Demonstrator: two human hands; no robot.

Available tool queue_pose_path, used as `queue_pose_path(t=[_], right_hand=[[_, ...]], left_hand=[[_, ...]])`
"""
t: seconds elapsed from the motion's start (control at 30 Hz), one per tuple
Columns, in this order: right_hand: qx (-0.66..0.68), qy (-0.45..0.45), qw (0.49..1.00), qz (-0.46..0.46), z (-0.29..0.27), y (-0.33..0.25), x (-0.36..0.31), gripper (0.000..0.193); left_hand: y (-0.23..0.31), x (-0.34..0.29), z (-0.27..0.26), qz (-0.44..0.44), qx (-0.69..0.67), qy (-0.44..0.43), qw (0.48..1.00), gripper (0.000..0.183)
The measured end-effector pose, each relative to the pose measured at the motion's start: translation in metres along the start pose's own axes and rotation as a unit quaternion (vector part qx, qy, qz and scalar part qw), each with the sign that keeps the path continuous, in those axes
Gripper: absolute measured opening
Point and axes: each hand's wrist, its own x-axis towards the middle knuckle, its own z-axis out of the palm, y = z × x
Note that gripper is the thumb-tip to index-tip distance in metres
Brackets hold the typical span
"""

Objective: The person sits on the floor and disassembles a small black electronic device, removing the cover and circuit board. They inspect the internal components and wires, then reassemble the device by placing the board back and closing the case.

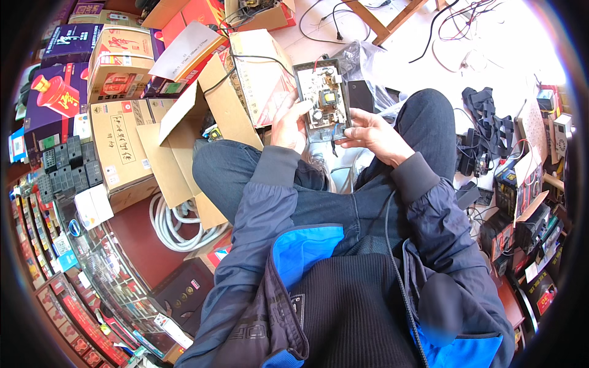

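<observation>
Between my hands, above my knees, is an open black plastic case with a circuit board (326,98) inside. Its components face up: a transformer with a yellow band, capacitors and a short red wire at the top edge. My left hand (291,127) grips the case's left side, the thumb along the edge and the other fingers hidden beneath. At the lower right corner, my right hand (375,136) holds the case with thumb and fingers. A dark piece (361,95) shows just beyond the case's right side, next to clear plastic wrapping (368,61).
Opened cardboard boxes (178,161) stand close on my left, with a coil of white hose (178,230) beside them. Black straps (488,119) and cables lie on the floor to the right. Ahead are a wooden stool leg (375,27) and loose cords (337,24). Stacked cartons (119,58) fill the far left.
</observation>
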Motion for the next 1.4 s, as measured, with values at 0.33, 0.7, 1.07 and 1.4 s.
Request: queue_pose_path(t=[0.33, 0.7, 1.07, 1.4], right_hand=[[-0.009, -0.001, 1.000, 0.008, 0.0006, -0.0021, -0.0023, 0.058], [-0.013, -0.007, 1.000, 0.011, -0.0013, 0.0003, 0.0012, 0.054], [-0.010, -0.003, 1.000, 0.007, -0.0008, 0.0009, 0.0010, 0.058], [-0.004, -0.005, 1.000, 0.011, -0.0029, 0.0034, 0.0024, 0.058]], left_hand=[[-0.0030, 0.0021, -0.0014, 0.014, 0.026, 0.011, 1.000, 0.047], [-0.0048, 0.0055, -0.0049, 0.010, 0.014, 0.022, 1.000, 0.051], [-0.0059, 0.0073, -0.0078, 0.006, 0.012, 0.022, 1.000, 0.051], [-0.0058, 0.0069, -0.0079, 0.014, 0.020, 0.019, 1.000, 0.043]])
